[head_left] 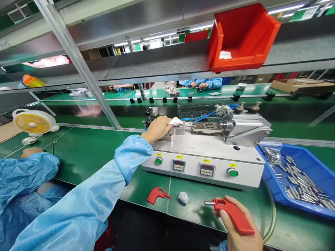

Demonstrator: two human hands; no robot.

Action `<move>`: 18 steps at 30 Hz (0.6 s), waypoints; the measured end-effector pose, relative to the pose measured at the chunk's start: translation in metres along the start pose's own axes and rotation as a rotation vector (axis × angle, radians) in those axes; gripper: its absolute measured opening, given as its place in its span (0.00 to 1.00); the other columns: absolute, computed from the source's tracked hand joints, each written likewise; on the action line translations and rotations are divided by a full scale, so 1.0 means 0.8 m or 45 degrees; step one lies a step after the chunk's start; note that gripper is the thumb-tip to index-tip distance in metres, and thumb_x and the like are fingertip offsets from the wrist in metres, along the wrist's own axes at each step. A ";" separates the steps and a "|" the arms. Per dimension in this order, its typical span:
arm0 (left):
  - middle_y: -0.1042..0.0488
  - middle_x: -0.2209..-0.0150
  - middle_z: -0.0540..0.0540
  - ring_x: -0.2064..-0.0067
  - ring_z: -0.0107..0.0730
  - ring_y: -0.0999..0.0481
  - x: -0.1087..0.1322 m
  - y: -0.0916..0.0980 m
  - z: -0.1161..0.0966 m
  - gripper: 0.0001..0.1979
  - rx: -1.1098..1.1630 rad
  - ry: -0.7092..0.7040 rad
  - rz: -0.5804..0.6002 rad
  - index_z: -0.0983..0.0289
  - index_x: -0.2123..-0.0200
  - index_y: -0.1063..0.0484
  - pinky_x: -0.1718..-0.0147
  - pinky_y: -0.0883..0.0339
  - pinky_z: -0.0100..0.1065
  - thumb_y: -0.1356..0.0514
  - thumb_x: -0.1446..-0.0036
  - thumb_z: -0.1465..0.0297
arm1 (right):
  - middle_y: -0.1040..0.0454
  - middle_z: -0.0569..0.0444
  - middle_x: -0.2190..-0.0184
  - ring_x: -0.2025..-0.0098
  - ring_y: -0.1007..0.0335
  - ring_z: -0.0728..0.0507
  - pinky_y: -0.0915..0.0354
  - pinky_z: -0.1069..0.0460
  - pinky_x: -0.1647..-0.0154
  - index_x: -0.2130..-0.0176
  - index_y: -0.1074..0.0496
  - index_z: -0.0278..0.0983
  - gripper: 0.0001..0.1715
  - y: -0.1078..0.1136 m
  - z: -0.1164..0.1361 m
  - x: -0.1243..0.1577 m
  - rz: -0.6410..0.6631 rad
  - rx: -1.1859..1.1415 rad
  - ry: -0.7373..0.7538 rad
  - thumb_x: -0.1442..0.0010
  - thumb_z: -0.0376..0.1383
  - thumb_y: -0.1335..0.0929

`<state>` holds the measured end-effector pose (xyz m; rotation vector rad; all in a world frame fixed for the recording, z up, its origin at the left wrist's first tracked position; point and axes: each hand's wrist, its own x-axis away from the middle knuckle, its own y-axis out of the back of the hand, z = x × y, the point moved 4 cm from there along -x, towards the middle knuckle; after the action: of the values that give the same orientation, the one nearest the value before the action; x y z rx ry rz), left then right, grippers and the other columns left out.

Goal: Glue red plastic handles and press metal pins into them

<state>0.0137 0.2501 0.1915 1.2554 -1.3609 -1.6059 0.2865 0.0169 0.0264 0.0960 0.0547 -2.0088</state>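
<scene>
My left hand [157, 128] reaches over a bench machine [199, 148], its fingers closed on a crumpled white cloth [175, 121] at the left end of the machine's metal fixture [206, 127]. My fingertips are partly hidden there. Low on the right, my right hand [244, 226] grips a red pistol-shaped tool [235, 215] with a short metal tip pointing left. Another red pistol-shaped piece [157, 195] lies flat on the green bench [141, 181], and beside it sits a small grey cap-like part [183, 198].
A blue bin [309, 160] of metal pins stands right of the machine. An orange bin [243, 38] rests on the shelf above. At left are a yellow fan [34, 122], a hex key [54, 147] and a co-worker's sleeve [34, 167]. Other people's hands work beyond the shelf.
</scene>
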 end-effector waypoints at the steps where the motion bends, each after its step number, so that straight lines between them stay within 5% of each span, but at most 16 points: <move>1: 0.21 0.54 0.61 0.49 0.45 0.22 0.001 0.002 0.001 0.14 -0.036 0.003 0.019 0.64 0.56 0.22 0.52 0.30 0.38 0.48 0.26 0.67 | 0.17 0.45 0.60 0.69 0.20 0.40 0.21 0.49 0.63 0.48 0.20 0.37 0.36 -0.002 -0.004 -0.002 0.006 -0.016 -0.002 0.47 0.56 0.20; 12: 0.19 0.55 0.68 0.49 0.54 0.19 -0.008 0.015 -0.028 0.14 -0.247 0.089 0.070 0.69 0.58 0.19 0.56 0.27 0.41 0.46 0.32 0.74 | 0.18 0.48 0.59 0.62 0.21 0.40 0.24 0.47 0.52 0.48 0.21 0.39 0.32 -0.030 -0.028 -0.001 -0.022 -0.018 -0.024 0.42 0.57 0.23; 15: 0.20 0.57 0.70 0.52 0.58 0.18 -0.007 0.021 -0.017 0.13 -0.308 0.139 0.062 0.69 0.59 0.20 0.58 0.28 0.43 0.46 0.32 0.73 | 0.18 0.49 0.59 0.58 0.20 0.38 0.25 0.46 0.48 0.50 0.20 0.40 0.29 -0.033 -0.022 0.004 -0.019 0.013 0.005 0.41 0.57 0.24; 18: 0.21 0.54 0.69 0.50 0.58 0.20 -0.005 0.035 0.003 0.10 -0.328 0.182 -0.120 0.67 0.57 0.23 0.60 0.29 0.43 0.44 0.32 0.72 | 0.18 0.50 0.58 0.55 0.20 0.37 0.25 0.47 0.48 0.51 0.20 0.42 0.27 -0.039 -0.018 0.005 0.021 0.062 0.037 0.39 0.58 0.26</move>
<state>0.0104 0.2482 0.2196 1.2652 -0.9853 -1.6604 0.2570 0.0275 0.0117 0.1564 0.0233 -1.9926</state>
